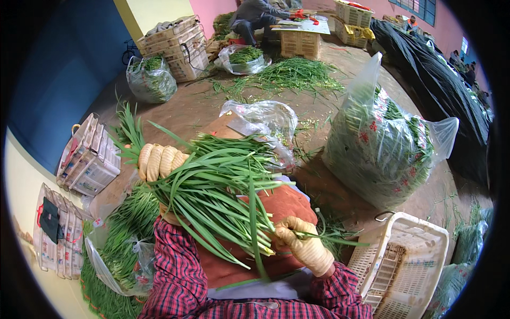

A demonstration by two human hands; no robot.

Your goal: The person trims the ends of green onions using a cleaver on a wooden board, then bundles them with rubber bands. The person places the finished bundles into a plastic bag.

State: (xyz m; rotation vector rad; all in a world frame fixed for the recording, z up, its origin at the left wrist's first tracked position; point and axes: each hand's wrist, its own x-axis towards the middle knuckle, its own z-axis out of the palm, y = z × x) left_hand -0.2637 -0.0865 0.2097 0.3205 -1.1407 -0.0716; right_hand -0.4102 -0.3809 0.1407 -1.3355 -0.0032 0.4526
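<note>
My left hand (162,161), in a ribbed cream glove, is closed around a thick bunch of green garlic chives (211,191) held over my lap. The leaf tips stick out at the upper left, and the pale cut stems point to the lower right. At those stem ends my right hand (305,243), gloved too, pinches a few stalks between thumb and fingers. A long loose leaf (253,215) hangs across the bunch. Beyond it, more chives (239,145) lie on a low surface beside a crumpled clear plastic bag (271,115).
A full clear bag of greens (378,159) stands at the right, above an open plastic crate (410,255). Heaped chives (127,235) lie at the left near stacked crates (89,159). Cut leaves (295,73) litter the floor ahead, near a seated person (255,16) in red gloves.
</note>
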